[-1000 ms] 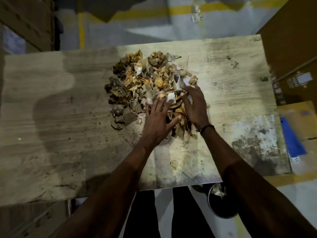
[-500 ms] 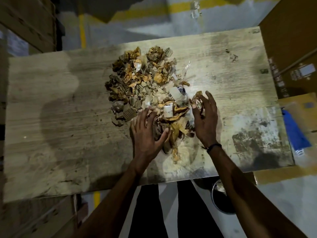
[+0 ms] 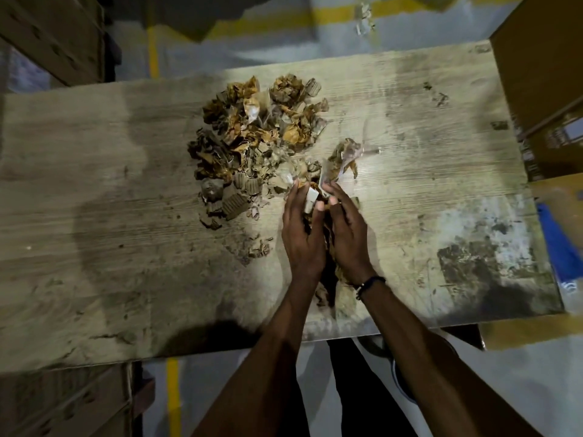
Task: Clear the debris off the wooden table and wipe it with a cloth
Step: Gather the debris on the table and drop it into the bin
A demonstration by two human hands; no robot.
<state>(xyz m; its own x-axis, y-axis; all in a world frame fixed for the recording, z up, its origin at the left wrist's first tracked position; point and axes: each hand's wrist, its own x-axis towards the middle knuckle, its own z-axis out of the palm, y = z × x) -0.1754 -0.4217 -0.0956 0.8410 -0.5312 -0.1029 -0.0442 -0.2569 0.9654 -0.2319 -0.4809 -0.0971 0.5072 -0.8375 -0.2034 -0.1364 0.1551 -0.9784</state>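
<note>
A pile of debris (image 3: pixel 255 143), brown crumpled paper, cardboard scraps and clear wrappers, lies on the worn wooden table (image 3: pixel 94 247). My left hand (image 3: pixel 301 234) and my right hand (image 3: pixel 348 234) are pressed together palm to palm near the table's front edge. Between them they clasp a handful of the debris, including a small white piece (image 3: pixel 310 198) at the fingertips. Brown scraps hang out below the wrists. A loose clump with a clear wrapper (image 3: pixel 347 159) lies just beyond my fingertips. No cloth is in view.
A dark round bucket (image 3: pixel 407 370) stands on the floor under the table's front edge, partly hidden by my right arm. Cardboard boxes (image 3: pixel 542 77) rise at the right. A blue item (image 3: pixel 561 247) lies beside the table's right edge. Wooden crates (image 3: pixel 53 36) stand at the left.
My hands have raked part of the pile toward the front edge and closed together around it. The left hand went from flat on the table to upright against the right.
</note>
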